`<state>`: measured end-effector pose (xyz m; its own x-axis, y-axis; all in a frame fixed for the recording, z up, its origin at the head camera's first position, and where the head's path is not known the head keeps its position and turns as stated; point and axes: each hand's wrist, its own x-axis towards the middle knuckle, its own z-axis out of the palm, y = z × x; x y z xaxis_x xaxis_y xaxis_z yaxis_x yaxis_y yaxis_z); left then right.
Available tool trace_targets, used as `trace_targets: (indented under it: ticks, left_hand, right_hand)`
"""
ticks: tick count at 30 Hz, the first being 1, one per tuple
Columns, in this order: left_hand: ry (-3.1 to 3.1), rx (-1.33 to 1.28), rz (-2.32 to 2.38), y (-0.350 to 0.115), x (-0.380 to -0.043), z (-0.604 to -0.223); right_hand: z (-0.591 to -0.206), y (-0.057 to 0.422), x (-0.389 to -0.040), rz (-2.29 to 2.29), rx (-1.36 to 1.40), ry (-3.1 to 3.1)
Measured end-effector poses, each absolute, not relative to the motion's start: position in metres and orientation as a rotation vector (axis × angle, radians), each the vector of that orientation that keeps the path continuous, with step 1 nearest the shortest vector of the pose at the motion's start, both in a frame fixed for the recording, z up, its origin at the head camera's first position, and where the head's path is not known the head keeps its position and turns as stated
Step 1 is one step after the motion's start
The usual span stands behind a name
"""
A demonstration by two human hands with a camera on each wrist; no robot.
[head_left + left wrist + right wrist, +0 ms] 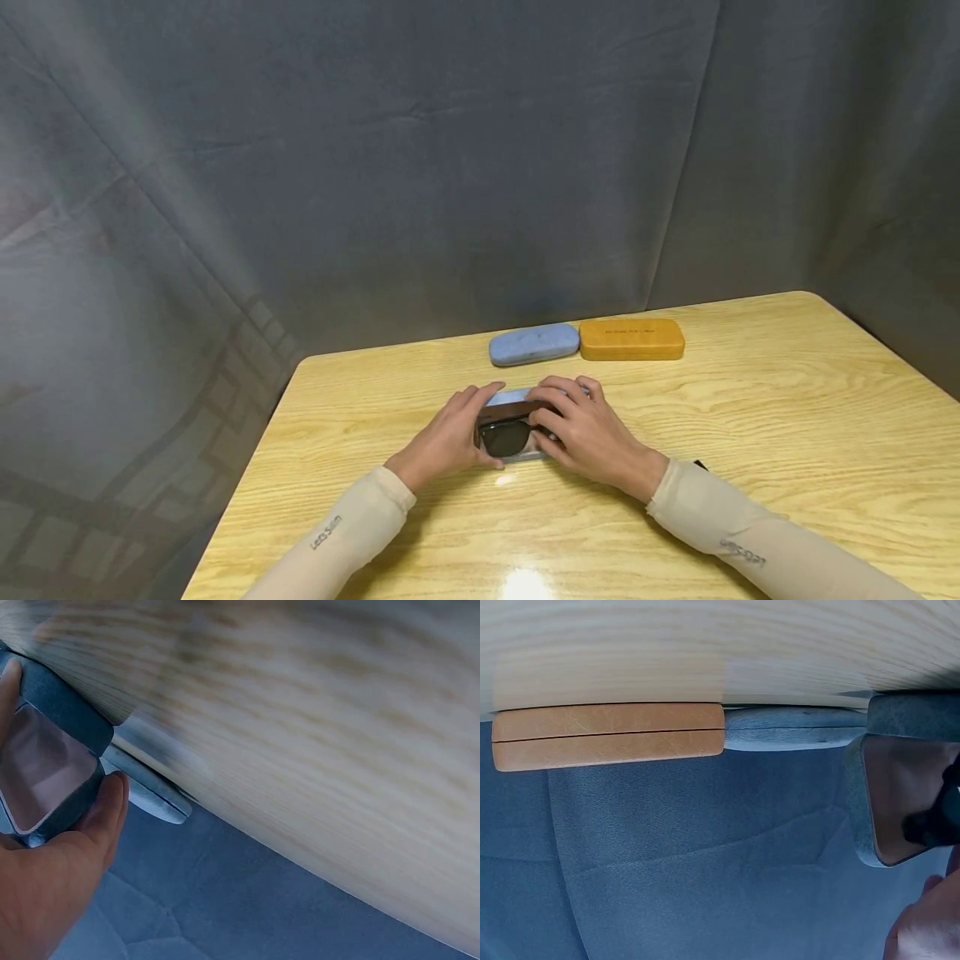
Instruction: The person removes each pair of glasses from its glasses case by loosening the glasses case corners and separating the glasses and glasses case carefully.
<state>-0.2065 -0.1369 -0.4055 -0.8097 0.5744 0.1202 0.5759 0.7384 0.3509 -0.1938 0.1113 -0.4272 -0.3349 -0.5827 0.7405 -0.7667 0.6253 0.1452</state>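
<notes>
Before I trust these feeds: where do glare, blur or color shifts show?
Head view: blown-out glare whitens the table at the bottom edge; left wrist view: a cool cast makes the gray curtain look blue, and the wood grain is smeared; right wrist view: same cast, the orange glasses case fairly crisp, but the sunglasses near-black with little detail.

Three cases point(510, 410) point(534, 345) point(632, 340) show, two near the tabletop's point(787, 400) far edge. There is one pair of sunglasses point(506, 438) and two hands point(450, 431) point(583, 431).

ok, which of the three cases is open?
The front blue case, lining exposed, between the left hand and right hand; the orange case and rear blue case are closed.
</notes>
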Motion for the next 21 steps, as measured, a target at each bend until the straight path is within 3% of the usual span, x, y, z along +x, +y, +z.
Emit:
trace_targets:
  ticks: [21]
  left_hand:
    - [-2.987,-0.919,-0.632,-0.142,-0.218,-0.404]
  right_hand:
    - [-0.426,0.112,-0.187,0.326,1.088,-2.017]
